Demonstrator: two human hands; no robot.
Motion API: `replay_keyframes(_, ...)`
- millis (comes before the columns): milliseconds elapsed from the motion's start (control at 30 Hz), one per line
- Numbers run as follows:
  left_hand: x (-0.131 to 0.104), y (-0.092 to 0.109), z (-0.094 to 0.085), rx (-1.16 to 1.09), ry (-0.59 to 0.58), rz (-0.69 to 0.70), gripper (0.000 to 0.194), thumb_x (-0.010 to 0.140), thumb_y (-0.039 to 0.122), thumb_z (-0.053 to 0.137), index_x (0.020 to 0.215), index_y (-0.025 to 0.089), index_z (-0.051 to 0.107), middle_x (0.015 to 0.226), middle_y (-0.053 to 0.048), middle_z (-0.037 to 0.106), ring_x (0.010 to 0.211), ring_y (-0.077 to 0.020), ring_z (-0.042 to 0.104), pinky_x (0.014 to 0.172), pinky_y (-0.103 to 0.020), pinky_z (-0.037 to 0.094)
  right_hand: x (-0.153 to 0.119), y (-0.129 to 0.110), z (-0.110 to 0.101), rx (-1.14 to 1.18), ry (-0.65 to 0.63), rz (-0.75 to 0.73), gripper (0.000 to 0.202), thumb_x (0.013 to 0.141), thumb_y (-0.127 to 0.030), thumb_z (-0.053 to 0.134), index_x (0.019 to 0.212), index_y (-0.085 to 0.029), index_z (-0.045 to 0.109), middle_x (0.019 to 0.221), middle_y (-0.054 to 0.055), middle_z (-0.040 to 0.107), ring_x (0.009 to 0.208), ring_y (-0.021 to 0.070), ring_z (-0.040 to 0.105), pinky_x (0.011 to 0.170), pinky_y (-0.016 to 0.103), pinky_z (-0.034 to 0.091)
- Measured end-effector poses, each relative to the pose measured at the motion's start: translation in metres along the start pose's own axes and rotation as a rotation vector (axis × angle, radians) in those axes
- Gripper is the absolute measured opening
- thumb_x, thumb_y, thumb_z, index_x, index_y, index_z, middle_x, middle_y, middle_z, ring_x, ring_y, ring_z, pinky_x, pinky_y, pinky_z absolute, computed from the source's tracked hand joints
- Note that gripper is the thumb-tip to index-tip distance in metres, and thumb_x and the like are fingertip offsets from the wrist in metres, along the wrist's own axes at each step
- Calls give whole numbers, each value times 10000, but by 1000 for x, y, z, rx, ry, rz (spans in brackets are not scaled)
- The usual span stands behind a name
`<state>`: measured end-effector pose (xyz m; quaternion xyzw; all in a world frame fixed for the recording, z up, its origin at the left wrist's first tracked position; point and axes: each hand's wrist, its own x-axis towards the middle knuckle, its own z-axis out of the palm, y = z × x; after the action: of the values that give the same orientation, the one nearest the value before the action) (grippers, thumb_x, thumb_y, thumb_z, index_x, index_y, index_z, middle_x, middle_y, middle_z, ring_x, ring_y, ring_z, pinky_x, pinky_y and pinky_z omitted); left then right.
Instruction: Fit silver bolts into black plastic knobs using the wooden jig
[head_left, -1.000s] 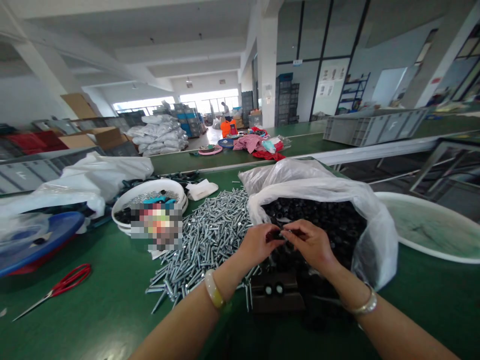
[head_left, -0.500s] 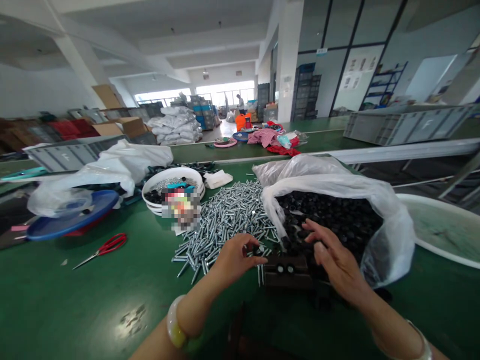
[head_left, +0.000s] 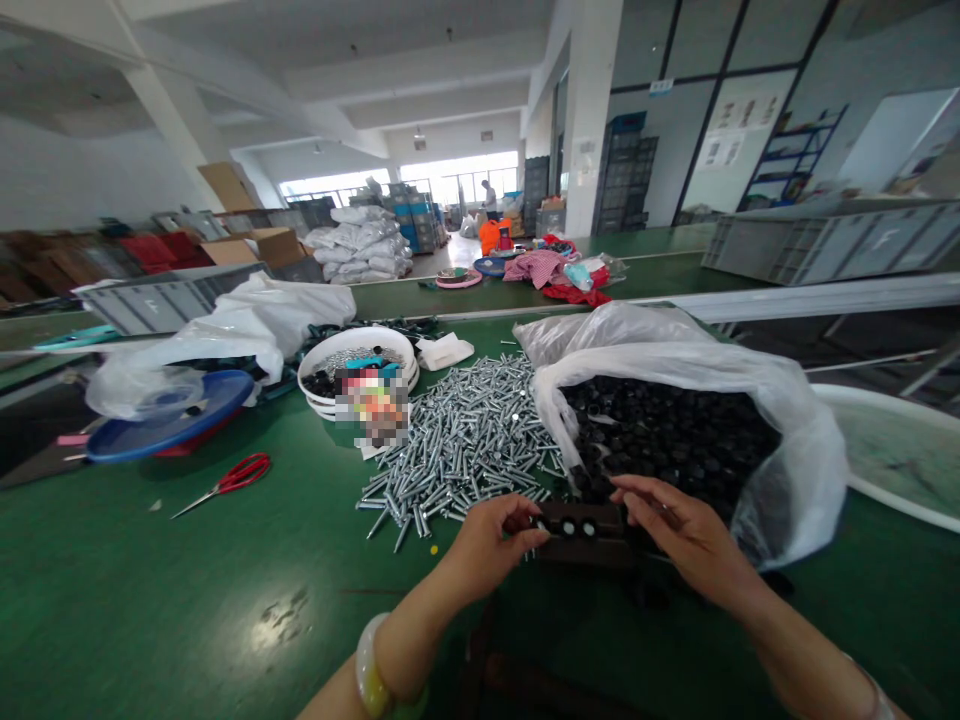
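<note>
My left hand (head_left: 495, 540) is closed in a pinch at the left end of a dark block-shaped fixture (head_left: 589, 552). Between its fingertips is a small black cap with a pale centre (head_left: 540, 524). Two more round black pieces with pale centres (head_left: 578, 528) sit in the fixture, to the right of those fingers. My right hand (head_left: 679, 530) is over the fixture's right end, thumb and forefinger drawn together; whatever they pinch is too small to make out. Just beyond it, an open white plastic bag (head_left: 802, 450) holds many black caps (head_left: 675, 430). Loose metal bolts (head_left: 472, 430) lie heaped left of the bag.
Red-handled scissors (head_left: 244, 470) lie on the green table (head_left: 187, 610) at the left. Behind them are a blue tray (head_left: 180, 420) and stacked white bowls (head_left: 304, 375). A white round tray (head_left: 885, 395) stands at the right. Grey crates (head_left: 832, 245) line the far bench.
My left hand has come to the fixture's left end with a black cap in its pinch. The fingers of my right hand have drawn closer together and moved down slightly. The view has shifted a little.
</note>
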<state>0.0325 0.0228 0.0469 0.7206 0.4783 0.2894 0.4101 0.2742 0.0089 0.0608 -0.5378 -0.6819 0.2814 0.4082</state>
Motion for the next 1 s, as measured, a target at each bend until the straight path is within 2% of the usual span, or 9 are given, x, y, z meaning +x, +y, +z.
replay_keyframes(100,-2,0,7,7,-1,-4,227,775,295,560,973,192,600,712,17,584,611,-121,530,557,-221,420,0,4,-3,-28,-19,-17,331,818,-443,481,996,-209,634,882,64,692,734,172,639,635,265,524)
replay_keyframes(233,-3,-4,14,91,94,61,231,770,255,578,991,216,632,832,-19,619,789,-162,558,743,-283,442,19,24,-19,-244,48,-64,294,834,-393,469,1000,-215,633,935,49,686,791,178,639,697,286,517)
replay_keyframes(333,-2,-7,20,58,155,90,223,758,236,594,972,216,653,887,-39,593,803,-161,545,762,-289,448,57,49,-38,-648,154,-48,273,845,-289,438,1006,-200,639,981,58,669,860,187,622,793,308,484)
replay_keyframes(367,-2,-8,21,34,165,87,221,752,235,602,964,215,658,889,-42,579,779,-155,539,736,-282,455,73,57,-42,-801,136,-17,294,857,-250,406,1041,-191,627,1018,67,657,912,185,606,828,303,465)
replay_keyframes(500,-2,-12,22,-57,147,72,230,758,272,603,976,224,660,868,-33,559,718,-137,510,695,-266,456,131,81,-46,-942,60,36,337,825,-159,421,1101,-167,614,1071,117,625,977,222,575,844,328,433)
replay_keyframes(633,0,-15,17,-94,73,55,227,769,312,592,968,219,650,891,-35,569,761,-144,518,716,-265,450,163,88,-35,-1005,-58,44,313,768,-118,473,984,-225,672,1021,100,624,907,210,588,745,295,442)
replay_keyframes(833,5,-17,13,-107,45,44,211,754,267,615,955,225,664,912,-46,547,839,-164,519,744,-284,445,165,82,-39,-1008,-77,48,274,813,-199,429,868,-144,692,953,152,626,889,255,579,725,337,432)
replay_keyframes(900,6,-17,10,-147,24,56,232,753,269,618,975,213,660,939,-52,541,824,-153,525,739,-280,451,156,72,-38,-973,-77,28,296,814,-207,410,890,-117,682,944,163,633,887,260,580,739,345,429)
replay_keyframes(1000,7,-16,3,-165,-3,65,253,736,292,639,968,195,662,976,-59,552,761,-128,536,718,-270,465,134,42,-23,-860,-187,-65,277,797,-222,425,886,-161,681,887,76,672,820,192,597,729,270,432)
